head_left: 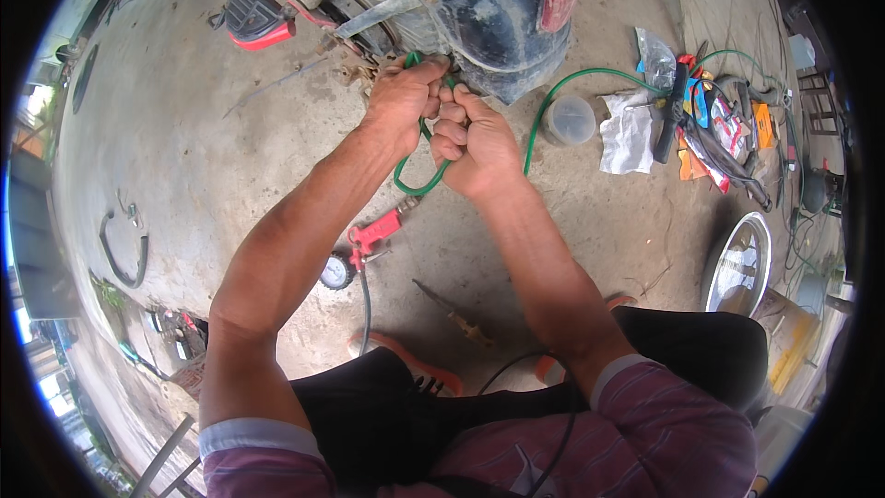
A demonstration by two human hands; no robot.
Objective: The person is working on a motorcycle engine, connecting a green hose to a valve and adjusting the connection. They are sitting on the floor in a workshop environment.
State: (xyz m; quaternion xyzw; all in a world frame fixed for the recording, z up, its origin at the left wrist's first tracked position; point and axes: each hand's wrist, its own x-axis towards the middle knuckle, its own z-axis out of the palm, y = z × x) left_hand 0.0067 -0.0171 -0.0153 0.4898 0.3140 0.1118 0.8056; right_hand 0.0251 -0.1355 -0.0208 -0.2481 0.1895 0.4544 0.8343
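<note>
Looping low beside the dark rear fender [502,5], the green hose [417,192] was gripped snugly by the left hand [404,103] and the right hand [479,146], apparently so that slack was gathered close; exact fingertip contact could not be told. The red inflator gun [376,232] was seen on the concrete floor [277,134], well in from its right edge, where wrappers [728,127] were heaped.

Bright green flashed from the hose [419,192] at the fingers [451,130], pinkish red blazed from the inflator gun [377,231] below them, pale smears mottled the dark fender [489,0] beyond, and thin pale stripes crossed the maroon shirt [678,433] well behind!
</note>
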